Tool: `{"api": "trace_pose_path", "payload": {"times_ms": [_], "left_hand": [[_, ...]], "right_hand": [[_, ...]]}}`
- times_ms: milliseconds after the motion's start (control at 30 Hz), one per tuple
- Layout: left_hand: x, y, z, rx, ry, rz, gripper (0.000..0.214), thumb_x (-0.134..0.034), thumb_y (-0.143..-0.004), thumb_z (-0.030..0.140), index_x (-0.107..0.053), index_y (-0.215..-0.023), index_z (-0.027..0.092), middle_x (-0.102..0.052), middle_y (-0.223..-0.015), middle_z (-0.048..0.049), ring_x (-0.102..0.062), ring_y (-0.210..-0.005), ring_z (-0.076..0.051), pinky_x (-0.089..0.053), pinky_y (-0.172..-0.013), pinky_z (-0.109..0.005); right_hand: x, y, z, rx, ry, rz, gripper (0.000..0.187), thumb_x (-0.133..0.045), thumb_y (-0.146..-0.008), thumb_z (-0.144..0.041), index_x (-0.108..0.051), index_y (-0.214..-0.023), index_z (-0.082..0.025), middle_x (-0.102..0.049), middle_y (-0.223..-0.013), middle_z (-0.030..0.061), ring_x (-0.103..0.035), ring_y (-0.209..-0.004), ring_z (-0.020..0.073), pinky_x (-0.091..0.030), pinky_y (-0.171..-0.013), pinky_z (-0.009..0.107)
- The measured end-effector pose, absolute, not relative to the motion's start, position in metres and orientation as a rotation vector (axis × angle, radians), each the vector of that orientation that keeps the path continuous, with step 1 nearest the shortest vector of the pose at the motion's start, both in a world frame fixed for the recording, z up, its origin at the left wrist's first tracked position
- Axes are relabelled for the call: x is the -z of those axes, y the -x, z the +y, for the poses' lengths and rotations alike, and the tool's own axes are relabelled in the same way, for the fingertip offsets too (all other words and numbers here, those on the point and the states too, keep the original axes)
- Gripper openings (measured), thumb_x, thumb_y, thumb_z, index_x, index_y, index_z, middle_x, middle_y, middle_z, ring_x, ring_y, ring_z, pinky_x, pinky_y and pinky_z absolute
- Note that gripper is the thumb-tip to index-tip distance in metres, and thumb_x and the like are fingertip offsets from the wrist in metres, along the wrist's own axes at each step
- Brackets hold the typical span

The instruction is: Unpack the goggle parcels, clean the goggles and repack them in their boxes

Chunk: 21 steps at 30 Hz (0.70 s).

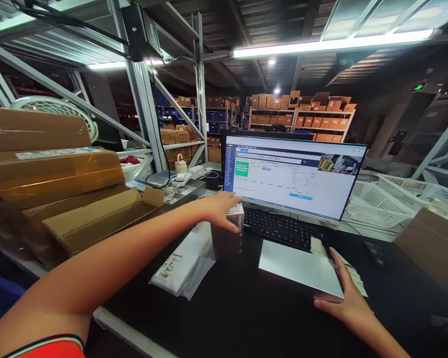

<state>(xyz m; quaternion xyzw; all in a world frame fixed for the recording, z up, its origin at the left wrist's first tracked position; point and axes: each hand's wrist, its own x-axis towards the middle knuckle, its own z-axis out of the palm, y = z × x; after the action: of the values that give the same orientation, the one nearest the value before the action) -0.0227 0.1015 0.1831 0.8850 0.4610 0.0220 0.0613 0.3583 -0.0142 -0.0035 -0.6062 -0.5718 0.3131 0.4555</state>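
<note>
My left hand [224, 209] reaches across the black desk [246, 308] and grips the top of a small upright grey box [229, 238] with lettering on its side. My right hand [345, 298] rests on the desk at the near right corner of a flat white envelope [298, 266], its fingers spread along the envelope's edge. A white plastic mailer bag with a barcode label [182, 263] lies just left of the box.
A monitor [294, 174] and black keyboard [280, 226] stand behind the box. An open long cardboard carton [97, 219] and stacked taped cartons [48, 169] fill the left. White plastic baskets [392, 199] and a brown carton [433, 248] are at the right. Shelving with boxes stands behind.
</note>
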Motion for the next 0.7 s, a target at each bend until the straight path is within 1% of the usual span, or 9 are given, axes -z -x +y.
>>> {"api": "trace_pose_path", "payload": {"times_ms": [100,167,233,333,400,467,533,633,700], "left_hand": [[-0.187,0.033,0.101,0.064,-2.603,1.463,0.143,-0.093,-0.037,0.044,-0.021,-0.158,0.021,-0.019,-0.162,-0.0261,-0.020,-0.147,-0.051,-0.026,-0.114,-0.066],[-0.193,0.044,0.098,0.117,-2.585,1.490,0.147,-0.093,-0.033,0.033,-0.018,-0.159,0.027,-0.025,-0.162,-0.0223,-0.027,-0.145,-0.047,-0.031,-0.113,-0.062],[-0.200,0.056,0.093,0.134,-2.583,1.517,0.146,-0.092,-0.034,0.033,-0.017,-0.158,0.032,-0.033,-0.159,-0.0190,-0.035,-0.142,-0.043,-0.036,-0.111,-0.058],[-0.207,0.070,0.084,0.177,-2.568,1.481,0.147,-0.093,-0.032,0.040,-0.018,-0.158,0.034,-0.040,-0.154,-0.0156,-0.043,-0.137,-0.041,-0.040,-0.109,-0.052],[-0.207,0.076,0.079,0.139,-2.541,1.511,0.138,-0.091,-0.037,0.039,-0.022,-0.156,0.036,-0.047,-0.148,-0.0129,-0.051,-0.129,-0.038,-0.044,-0.106,-0.048],[-0.203,0.077,0.074,0.004,-2.516,1.596,0.121,-0.087,-0.046,0.038,-0.031,-0.153,0.032,-0.053,-0.138,-0.0119,-0.057,-0.120,-0.036,-0.047,-0.101,-0.045],[-0.194,0.074,0.070,-0.155,-2.495,1.650,0.109,-0.084,-0.051,0.041,-0.038,-0.149,0.024,-0.054,-0.134,-0.0127,-0.057,-0.119,-0.034,-0.047,-0.102,-0.042],[-0.177,0.066,0.065,-0.351,-2.424,1.736,0.102,-0.081,-0.056,0.050,-0.040,-0.143,0.017,-0.051,-0.137,-0.0152,-0.050,-0.129,-0.035,-0.043,-0.109,-0.042],[-0.164,0.061,0.061,-0.479,-2.320,1.832,0.099,-0.077,-0.061,0.056,-0.038,-0.142,0.015,-0.051,-0.137,-0.0179,-0.051,-0.129,-0.036,-0.046,-0.107,-0.043]], "right_hand": [[-0.001,-0.346,-0.019,-0.875,1.471,-1.308,0.130,-0.083,-0.056,-0.052,-0.007,-0.160,-0.036,-0.019,-0.164,0.0167,-0.075,-0.090,0.0301,-0.063,-0.080,0.043],[-0.002,-0.340,-0.021,-0.882,1.462,-1.299,0.127,-0.083,-0.056,-0.054,-0.010,-0.159,-0.036,-0.016,-0.165,0.0160,-0.076,-0.078,0.0264,-0.064,-0.079,0.044],[-0.002,-0.338,-0.022,-0.887,1.460,-1.292,0.125,-0.082,-0.056,-0.054,-0.013,-0.159,-0.036,-0.015,-0.165,0.0147,-0.076,-0.076,0.0255,-0.064,-0.081,0.044],[-0.002,-0.344,-0.021,-0.812,1.526,-1.351,0.120,-0.082,-0.058,-0.052,-0.016,-0.158,-0.035,-0.020,-0.164,0.0124,-0.074,-0.096,0.0314,-0.061,-0.088,0.043],[-0.005,-0.350,-0.021,-0.655,1.604,-1.446,0.116,-0.081,-0.060,-0.052,-0.020,-0.157,-0.033,-0.031,-0.160,0.0113,-0.061,-0.123,0.0371,-0.054,-0.101,0.046],[-0.010,-0.355,-0.023,-0.470,1.652,-1.537,0.111,-0.078,-0.064,-0.053,-0.022,-0.157,-0.031,-0.038,-0.156,0.0110,-0.045,-0.138,0.0391,-0.042,-0.112,0.050],[-0.015,-0.356,-0.028,-0.306,1.634,-1.617,0.107,-0.075,-0.069,-0.054,-0.019,-0.157,-0.028,-0.038,-0.154,0.0122,-0.040,-0.140,0.0401,-0.035,-0.116,0.055],[-0.015,-0.354,-0.036,-0.062,1.478,-1.798,0.106,-0.072,-0.075,-0.049,-0.011,-0.159,-0.026,-0.036,-0.152,0.0158,-0.041,-0.138,0.0414,-0.037,-0.114,0.058],[-0.005,-0.352,-0.042,0.089,1.295,-1.940,0.099,-0.070,-0.079,-0.039,-0.011,-0.159,-0.031,-0.037,-0.152,0.0149,-0.042,-0.139,0.0408,-0.038,-0.113,0.059]]}}
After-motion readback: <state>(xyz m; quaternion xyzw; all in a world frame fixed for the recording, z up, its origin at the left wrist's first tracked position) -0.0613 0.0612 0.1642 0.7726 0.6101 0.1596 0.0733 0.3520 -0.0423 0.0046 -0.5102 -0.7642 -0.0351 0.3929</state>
